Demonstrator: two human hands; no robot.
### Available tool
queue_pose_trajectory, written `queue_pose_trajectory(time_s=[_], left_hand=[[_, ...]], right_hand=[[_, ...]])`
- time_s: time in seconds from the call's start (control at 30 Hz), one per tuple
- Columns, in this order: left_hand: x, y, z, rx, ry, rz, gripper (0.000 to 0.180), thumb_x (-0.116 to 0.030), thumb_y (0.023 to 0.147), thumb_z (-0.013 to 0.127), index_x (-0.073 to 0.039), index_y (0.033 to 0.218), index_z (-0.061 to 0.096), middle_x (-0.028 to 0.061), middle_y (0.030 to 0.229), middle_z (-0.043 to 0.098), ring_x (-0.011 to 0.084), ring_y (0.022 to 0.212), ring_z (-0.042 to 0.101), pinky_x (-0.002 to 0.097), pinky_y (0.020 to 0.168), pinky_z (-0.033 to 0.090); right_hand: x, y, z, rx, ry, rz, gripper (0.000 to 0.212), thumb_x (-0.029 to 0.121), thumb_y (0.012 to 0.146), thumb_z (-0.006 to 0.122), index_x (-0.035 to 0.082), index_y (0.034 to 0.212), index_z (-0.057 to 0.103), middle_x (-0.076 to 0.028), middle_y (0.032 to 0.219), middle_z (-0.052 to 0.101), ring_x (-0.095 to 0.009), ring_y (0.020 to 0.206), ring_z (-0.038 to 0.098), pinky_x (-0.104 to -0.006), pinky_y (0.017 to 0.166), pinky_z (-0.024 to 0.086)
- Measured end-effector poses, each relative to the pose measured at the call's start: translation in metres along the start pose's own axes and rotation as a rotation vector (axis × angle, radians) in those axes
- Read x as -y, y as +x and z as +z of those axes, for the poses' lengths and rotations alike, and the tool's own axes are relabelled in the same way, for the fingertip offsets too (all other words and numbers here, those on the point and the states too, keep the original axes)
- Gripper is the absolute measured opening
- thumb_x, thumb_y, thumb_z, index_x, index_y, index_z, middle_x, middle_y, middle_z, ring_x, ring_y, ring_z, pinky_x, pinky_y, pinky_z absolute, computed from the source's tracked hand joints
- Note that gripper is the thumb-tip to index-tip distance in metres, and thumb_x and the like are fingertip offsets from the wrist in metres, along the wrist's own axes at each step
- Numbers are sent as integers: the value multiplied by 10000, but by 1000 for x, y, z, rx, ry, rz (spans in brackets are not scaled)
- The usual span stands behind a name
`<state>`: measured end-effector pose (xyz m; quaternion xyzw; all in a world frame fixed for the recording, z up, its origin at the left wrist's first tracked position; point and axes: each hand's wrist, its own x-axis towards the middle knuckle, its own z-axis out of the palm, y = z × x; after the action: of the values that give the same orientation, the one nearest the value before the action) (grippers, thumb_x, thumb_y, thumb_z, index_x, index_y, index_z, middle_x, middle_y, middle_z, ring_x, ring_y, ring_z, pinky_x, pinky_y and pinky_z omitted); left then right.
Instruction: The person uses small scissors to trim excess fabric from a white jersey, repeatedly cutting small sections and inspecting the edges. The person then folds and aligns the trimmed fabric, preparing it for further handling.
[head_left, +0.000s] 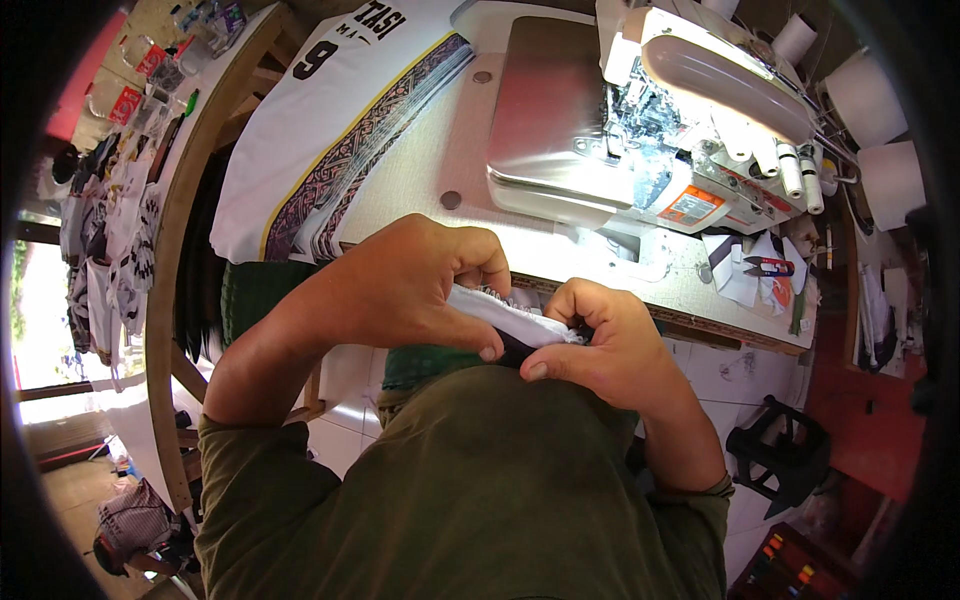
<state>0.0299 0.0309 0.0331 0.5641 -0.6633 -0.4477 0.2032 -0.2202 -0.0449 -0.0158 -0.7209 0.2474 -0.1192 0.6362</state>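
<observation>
In front of my body, just off the sewing table's near edge, I hold a small folded piece of white and dark fabric with a serged edge of loose thread along its top. My left hand pinches its left end, thumb lying along the front and fingers curled behind. Gripping the right end is my right hand, its thumb pressed on the lower dark part. Beyond my hands stands an overlock sewing machine with its lamp lit. A stack of white jersey panels with patterned borders lies left of it.
The table carries fabric scraps and red-and-blue thread snips on its right. Large thread cones stand at far right. A side bench holds bottles and garments. On the floor sits a black stool; another person is lower left.
</observation>
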Motion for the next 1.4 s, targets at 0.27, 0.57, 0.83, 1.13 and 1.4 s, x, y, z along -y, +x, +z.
queue_pose_trajectory(time_s=[0.27,0.57,0.83,1.13,1.4], left_hand=[[12,-1,27,-510,391,564,599,-404,655,942,-78,1054,636,111,1124,653,288,966,651,390,788,524],[23,-5,79,-601,175,481,293,-175,807,861,-47,998,679,101,911,692,256,804,680,371,720,554],[26,-16,58,-708,-366,248,176,-74,878,795,-44,1003,675,59,912,698,119,773,644,269,693,539],[0,0,65,-556,-11,281,165,-75,858,809,-20,953,686,87,894,686,163,771,651,290,683,524],[4,-3,61,-569,-385,82,87,-46,934,736,14,944,674,17,883,688,57,792,612,240,707,513]], right_hand=[[-13,-1,15,-59,674,97,203,154,937,788,31,966,628,-24,849,690,-58,734,605,-229,637,488],[-31,-4,41,-218,744,-15,181,79,911,796,44,912,618,-57,931,695,-86,781,623,-241,693,509],[-36,-11,16,-251,884,-49,181,234,980,739,96,920,639,5,895,680,-51,759,544,-220,680,424],[-21,-7,28,-275,769,28,179,242,1022,683,68,990,657,27,861,641,-47,733,506,-220,668,408],[-27,-5,27,-383,948,-24,194,288,1041,647,100,1020,604,21,876,627,-88,759,560,-262,722,484]])
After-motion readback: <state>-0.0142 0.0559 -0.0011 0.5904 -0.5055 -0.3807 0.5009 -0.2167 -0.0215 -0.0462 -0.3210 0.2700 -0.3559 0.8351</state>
